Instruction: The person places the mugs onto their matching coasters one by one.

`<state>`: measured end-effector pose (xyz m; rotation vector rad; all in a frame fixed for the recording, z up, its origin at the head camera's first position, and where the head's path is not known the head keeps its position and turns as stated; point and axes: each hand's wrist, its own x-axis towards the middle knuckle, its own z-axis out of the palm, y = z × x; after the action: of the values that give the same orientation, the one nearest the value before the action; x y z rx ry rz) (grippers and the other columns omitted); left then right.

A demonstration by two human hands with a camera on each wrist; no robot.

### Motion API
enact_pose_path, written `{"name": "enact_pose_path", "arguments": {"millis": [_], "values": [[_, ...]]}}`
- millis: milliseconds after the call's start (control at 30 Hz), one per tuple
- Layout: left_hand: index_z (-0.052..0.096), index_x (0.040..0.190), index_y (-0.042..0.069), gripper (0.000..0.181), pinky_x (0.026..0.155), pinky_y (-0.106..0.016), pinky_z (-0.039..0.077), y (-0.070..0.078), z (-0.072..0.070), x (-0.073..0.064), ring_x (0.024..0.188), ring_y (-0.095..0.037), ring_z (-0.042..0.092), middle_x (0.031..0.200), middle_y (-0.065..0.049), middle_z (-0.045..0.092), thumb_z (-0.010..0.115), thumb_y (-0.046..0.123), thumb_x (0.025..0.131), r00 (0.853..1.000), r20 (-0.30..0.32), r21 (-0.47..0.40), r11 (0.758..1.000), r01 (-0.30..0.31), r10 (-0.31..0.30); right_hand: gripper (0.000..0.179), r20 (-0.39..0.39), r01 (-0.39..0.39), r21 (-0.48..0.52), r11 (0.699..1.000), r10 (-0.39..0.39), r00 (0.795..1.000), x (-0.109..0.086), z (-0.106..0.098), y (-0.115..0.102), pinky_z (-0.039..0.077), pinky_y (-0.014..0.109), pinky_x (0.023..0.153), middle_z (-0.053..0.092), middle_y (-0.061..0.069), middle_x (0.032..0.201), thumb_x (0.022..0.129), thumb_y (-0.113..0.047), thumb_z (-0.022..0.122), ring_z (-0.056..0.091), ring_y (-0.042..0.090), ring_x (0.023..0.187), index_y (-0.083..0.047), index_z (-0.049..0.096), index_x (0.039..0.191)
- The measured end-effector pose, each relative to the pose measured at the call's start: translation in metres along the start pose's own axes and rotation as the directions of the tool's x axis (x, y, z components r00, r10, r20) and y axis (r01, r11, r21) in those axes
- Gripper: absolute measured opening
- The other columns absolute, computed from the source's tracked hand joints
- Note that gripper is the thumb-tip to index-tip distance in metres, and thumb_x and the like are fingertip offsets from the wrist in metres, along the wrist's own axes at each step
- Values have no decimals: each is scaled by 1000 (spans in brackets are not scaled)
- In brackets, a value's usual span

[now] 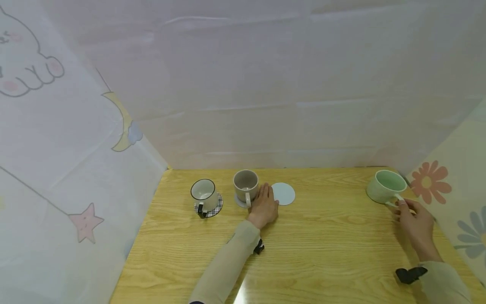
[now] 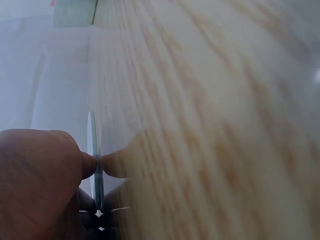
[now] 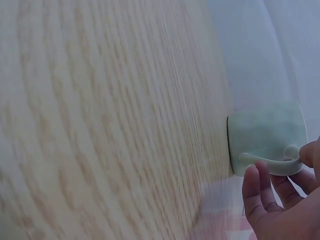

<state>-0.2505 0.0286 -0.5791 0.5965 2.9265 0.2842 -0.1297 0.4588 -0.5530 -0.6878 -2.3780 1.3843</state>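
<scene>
At the right end of the table, a pale green mug [image 1: 381,192] stands upright. My right hand [image 1: 417,226] holds it by the handle [image 3: 275,166], thumb at the handle's upper end and fingers curled by it. My left hand [image 1: 264,210] rests low at the table, its fingers straight and pointing away, between a beige mug [image 1: 243,195] and a round pale coaster [image 1: 284,194]. The thumb [image 2: 88,165] is right at the coaster's near edge. The beige mug stands on a grey coaster [image 1: 239,202], its handle toward me.
Left of the beige mug, a white mug [image 1: 207,204] with a black rim and handle stands on a checked coaster [image 1: 217,207]. Printed sheets [image 1: 243,105] hang behind and beside the wooden table [image 1: 322,257], meeting its back edge.
</scene>
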Motion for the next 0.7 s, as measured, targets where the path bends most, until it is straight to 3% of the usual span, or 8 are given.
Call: {"name": "enact_pose_path", "arguments": {"millis": [133, 333, 567, 700], "values": [[24, 168, -2, 65, 136, -42, 17, 1, 0, 0, 166, -33, 17, 177, -20, 20, 37, 35, 117, 1000, 1, 15, 1000, 6, -6, 49, 40, -1, 29, 1000, 0, 999, 1, -1, 1, 54, 7, 63, 59, -36, 85, 114, -36, 46, 66, -14, 71, 4, 57, 139], [25, 168, -3, 65, 136, -43, 17, 2, -1, -2, 166, -34, 19, 177, -22, 21, 39, 34, 116, 1000, -6, 6, 1000, 1, -1, 20, 77, 6, 154, 988, -18, 997, 2, -1, 5, 59, 12, 65, 68, -29, 83, 114, -33, 49, 72, -6, 70, -20, 63, 118], [26, 167, -3, 65, 136, -42, 18, 2, -2, -2, 165, -34, 21, 176, -21, 23, 39, 35, 116, 1000, -9, 33, 999, 1, -1, 17, 110, 14, 320, 947, -52, 993, 2, 5, 8, 61, 15, 65, 75, -19, 82, 113, -29, 52, 75, -1, 70, -18, 64, 113], [25, 168, -3, 65, 137, -42, 15, 2, -1, 0, 166, -34, 18, 177, -21, 21, 38, 34, 116, 1000, 1, 26, 1000, 4, -4, 16, 131, -7, 377, 926, -46, 990, 1, 6, 6, 61, 14, 66, 75, -21, 86, 114, -28, 51, 75, -2, 72, -16, 62, 114]]}}
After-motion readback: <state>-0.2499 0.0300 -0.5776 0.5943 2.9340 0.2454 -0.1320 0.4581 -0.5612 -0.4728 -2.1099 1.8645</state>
